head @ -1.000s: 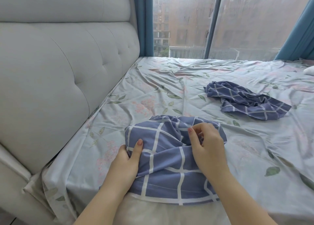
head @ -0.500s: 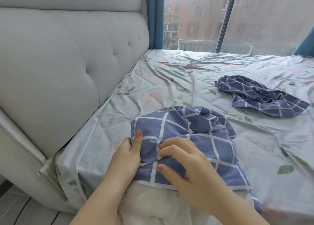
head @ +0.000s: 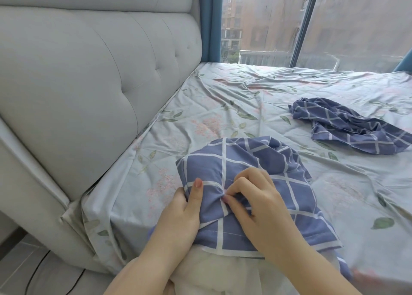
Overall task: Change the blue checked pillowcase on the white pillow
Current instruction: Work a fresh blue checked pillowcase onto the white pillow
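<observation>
Bunched blue checked pillowcase (head: 243,172) partway over white pillow (head: 211,272) at near edge of bed (head: 223,107)

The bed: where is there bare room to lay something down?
Bare sheet lies between headboard, window and crumpled pillowcase. Crowded nearest, where left hand and right hand hold the checked pillowcase on the pillow.

Position: on the head, at the bed (head: 223,107) edge
Facing: forward, down — window (head: 267,22) beyond
Nearness: close — left hand (head: 178,216), right hand (head: 260,207), pillowcase (head: 245,161) low in frame
</observation>
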